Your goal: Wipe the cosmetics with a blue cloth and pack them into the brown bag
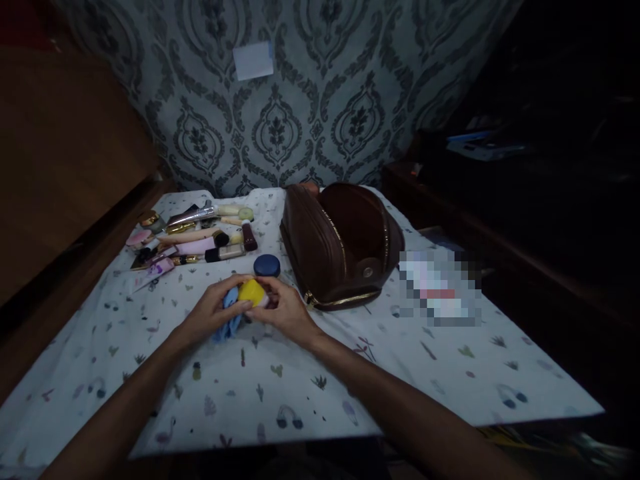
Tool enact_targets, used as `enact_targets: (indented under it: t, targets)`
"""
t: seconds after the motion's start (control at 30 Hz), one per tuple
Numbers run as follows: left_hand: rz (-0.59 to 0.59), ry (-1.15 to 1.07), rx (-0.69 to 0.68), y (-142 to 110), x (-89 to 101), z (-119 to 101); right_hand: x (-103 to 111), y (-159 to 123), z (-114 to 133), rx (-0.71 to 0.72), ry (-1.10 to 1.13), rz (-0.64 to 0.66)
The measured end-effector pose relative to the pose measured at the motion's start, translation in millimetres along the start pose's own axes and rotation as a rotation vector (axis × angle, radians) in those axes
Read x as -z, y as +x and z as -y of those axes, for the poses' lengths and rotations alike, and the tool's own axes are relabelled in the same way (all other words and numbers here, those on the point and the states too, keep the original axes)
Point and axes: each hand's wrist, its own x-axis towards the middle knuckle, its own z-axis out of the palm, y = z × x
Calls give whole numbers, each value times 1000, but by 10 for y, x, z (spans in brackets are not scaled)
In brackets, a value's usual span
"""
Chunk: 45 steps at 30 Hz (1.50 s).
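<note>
While the brown bag (311, 243) gapes, left fingers (235, 309) curl round blue cloth (229, 327), right fingers (261, 314) round a yellow-topped container (251, 292).

No words, brands, numbers or signs can be read. Around the brown bag (305, 247): just to its right, a flat item (440, 303) is covered by coarse pixel blocks, a reddish band among them, so any print there is hidden; above and left of the bag, a pale paper (253, 61) on the patterned wall (320, 100) shows no legible writing; well to its left, a lilac tube (159, 268) bears purple marks too blurred to make out; nearer, on that same side, the yellow item (251, 292) shows no readable label
</note>
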Motion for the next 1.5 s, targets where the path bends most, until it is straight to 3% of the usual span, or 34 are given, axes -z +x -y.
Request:
enact_targets:
  t: [0.13, 0.23, 0.3, 0.5, 0.7, 0.9, 1.1, 1.2, 1.3, 1.5]
  targets:
    - [-195, -86, 76, -28, -80, -50, -22, 14, 61, -102, 280, 4]
    - [-356, -100, 97, -51, -142, -64, -46, 11, 72, -100, 382, -37]
    - [-396, -55, 62, -63, -168, -75, -59, 2, 72, -96, 404, -42]
    - [-364, 52, -96, -60, -141, -143, -33, -25, 113, -105, 343, 2]
    - [-372, -77, -22, -6, -107, -68, -10, -33, 104, -93, 368, 105]
    - [-300, -222, 70, 13, -103, -18, -25, -5, 78, -67, 361, 29]
    - [-280, 1, -157, -9, -1, -110, -6, 18, 78, -45, 275, -81]
    - [-268, 26, -183, -8, 27, -120, -7, 11, 73, -36, 231, -83]
    - [-260, -72, -105, 17, 26, -79, -27, -4, 91, -27, 227, -71]
    - [-219, -425, 276, 9, -139, -14, -35, 1, 150, 88, 262, -127]
